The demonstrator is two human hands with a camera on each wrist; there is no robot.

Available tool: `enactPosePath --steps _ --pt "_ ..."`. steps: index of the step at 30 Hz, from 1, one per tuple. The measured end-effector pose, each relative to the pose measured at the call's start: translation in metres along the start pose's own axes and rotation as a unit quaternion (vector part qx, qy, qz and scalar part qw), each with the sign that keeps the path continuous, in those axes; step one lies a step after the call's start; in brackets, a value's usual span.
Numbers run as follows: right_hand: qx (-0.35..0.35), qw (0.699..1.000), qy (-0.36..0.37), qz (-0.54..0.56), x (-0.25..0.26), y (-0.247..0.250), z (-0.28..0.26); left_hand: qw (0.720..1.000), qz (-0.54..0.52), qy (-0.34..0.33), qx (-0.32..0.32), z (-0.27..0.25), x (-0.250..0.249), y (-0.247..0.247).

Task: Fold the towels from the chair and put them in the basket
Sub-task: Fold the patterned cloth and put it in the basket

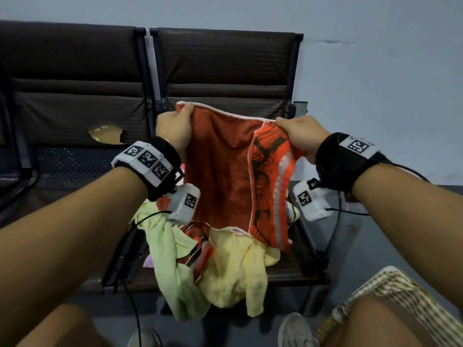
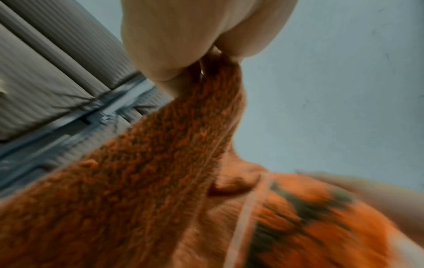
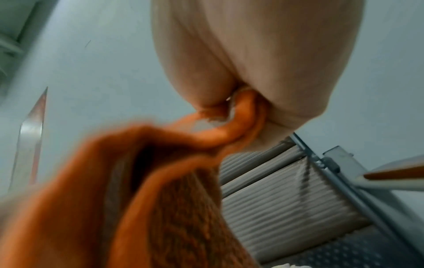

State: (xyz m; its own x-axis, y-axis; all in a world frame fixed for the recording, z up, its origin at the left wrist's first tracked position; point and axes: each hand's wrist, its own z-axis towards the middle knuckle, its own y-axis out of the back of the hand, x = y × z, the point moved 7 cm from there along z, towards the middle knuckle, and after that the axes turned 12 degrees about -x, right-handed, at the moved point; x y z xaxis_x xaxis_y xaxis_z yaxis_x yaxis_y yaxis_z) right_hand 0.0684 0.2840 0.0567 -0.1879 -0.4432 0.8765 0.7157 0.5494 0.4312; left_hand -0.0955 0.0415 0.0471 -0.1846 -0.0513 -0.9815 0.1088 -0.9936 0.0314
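Observation:
An orange-red towel (image 1: 225,171) with a black leaf pattern hangs in the air in front of the chair (image 1: 225,71). My left hand (image 1: 179,121) grips its upper left corner, and my right hand (image 1: 295,132) grips its upper right corner. The left wrist view shows that hand (image 2: 195,45) clamped on the towel (image 2: 149,181). The right wrist view shows the right hand (image 3: 252,72) pinching bunched orange cloth (image 3: 160,181). Below it, yellow-green towels (image 1: 225,266) and another orange one lie heaped on the seat, spilling over its front edge. A woven basket (image 1: 400,291) sits at lower right.
A second dark chair (image 1: 70,83) with a torn seat back stands to the left. A grey wall (image 1: 375,46) rises behind. My knees and shoes (image 1: 295,331) are at the bottom. Cables hang from both wrist cameras near the seat.

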Motion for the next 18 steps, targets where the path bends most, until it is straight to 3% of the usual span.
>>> enactPosePath --steps 3,6,8,11,14,15,18 --pt "0.014 0.997 -0.023 0.067 0.021 -0.018 -0.014 0.995 -0.036 0.013 0.096 -0.045 -0.013 -0.032" --pt "0.056 0.989 -0.055 0.129 0.035 -0.036 -0.030 0.974 -0.022 -0.047 0.220 -0.094 -0.021 -0.055" --pt "0.082 0.989 -0.063 0.104 0.037 -0.041 -0.040 0.958 0.012 -0.077 0.277 -0.112 -0.023 -0.058" --pt "0.107 0.993 -0.024 0.050 0.039 -0.040 -0.046 0.964 -0.028 0.001 0.263 -0.104 -0.021 -0.049" --pt "0.164 0.985 -0.007 0.045 0.041 -0.041 -0.049 0.988 -0.046 -0.012 0.147 -0.075 -0.022 -0.030" --pt "0.185 0.981 -0.001 0.049 0.043 -0.041 -0.050 0.988 -0.045 -0.011 0.149 -0.070 -0.021 -0.028" --pt "0.212 0.975 0.015 0.060 0.049 -0.039 -0.048 0.946 -0.050 0.039 0.317 -0.076 -0.017 -0.036"
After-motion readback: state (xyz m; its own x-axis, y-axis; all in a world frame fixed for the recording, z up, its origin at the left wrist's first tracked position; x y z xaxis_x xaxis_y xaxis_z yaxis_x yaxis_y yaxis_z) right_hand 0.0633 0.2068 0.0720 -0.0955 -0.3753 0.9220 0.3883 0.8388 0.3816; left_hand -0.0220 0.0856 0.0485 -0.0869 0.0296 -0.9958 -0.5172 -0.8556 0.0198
